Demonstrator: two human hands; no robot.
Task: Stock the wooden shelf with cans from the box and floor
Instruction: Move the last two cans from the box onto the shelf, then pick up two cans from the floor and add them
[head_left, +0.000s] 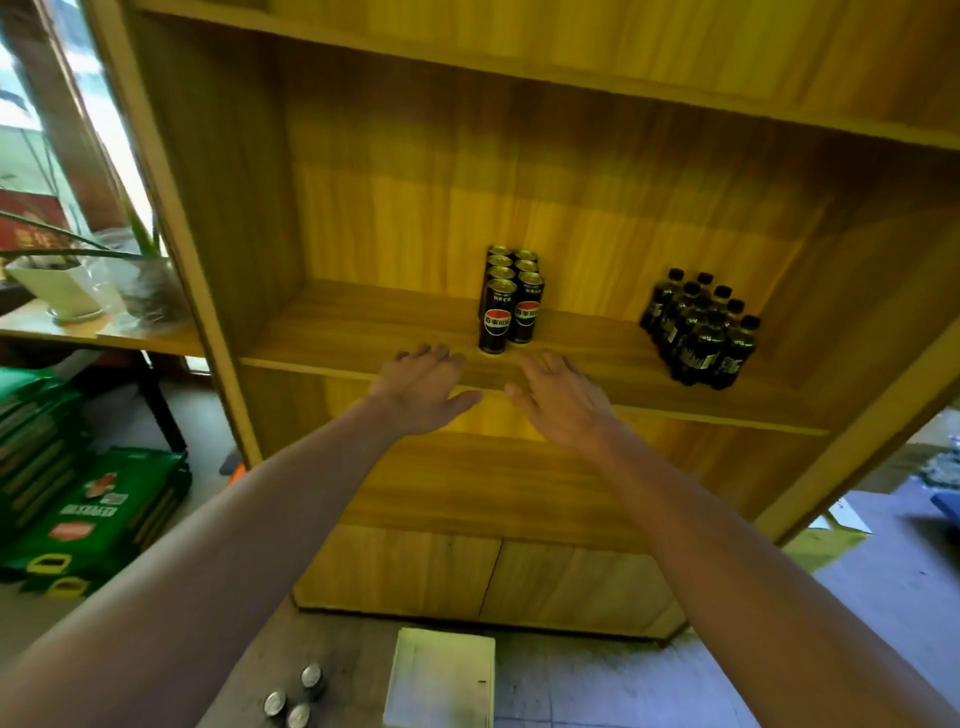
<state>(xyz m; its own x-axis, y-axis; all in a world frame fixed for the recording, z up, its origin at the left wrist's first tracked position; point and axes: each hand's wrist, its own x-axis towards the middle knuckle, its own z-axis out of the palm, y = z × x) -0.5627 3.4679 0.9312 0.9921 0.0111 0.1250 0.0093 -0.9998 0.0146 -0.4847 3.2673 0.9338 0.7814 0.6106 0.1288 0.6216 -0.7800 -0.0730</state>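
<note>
Cans (510, 299) stand on the wooden shelf (363, 332); both hands' fingers (431, 353) spread, holding nothing.

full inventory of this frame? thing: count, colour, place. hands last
wooden shelf: one, yellow-brown, fills the centre
cans on shelf: about eight, black with red-and-white logo, two rows running front to back, mid-shelf
bottles: about ten, dark with black caps, clustered at shelf right
cans on floor: three, silver tops showing, bottom edge left of the box
box: one, pale, on the floor below the shelf
green packs: stacked, green, on the floor at left
potted plants: two, green leaves, on the side table at left
left hand: one, open and empty, at the shelf's front edge
right hand: one, open and empty, beside the left hand
</note>
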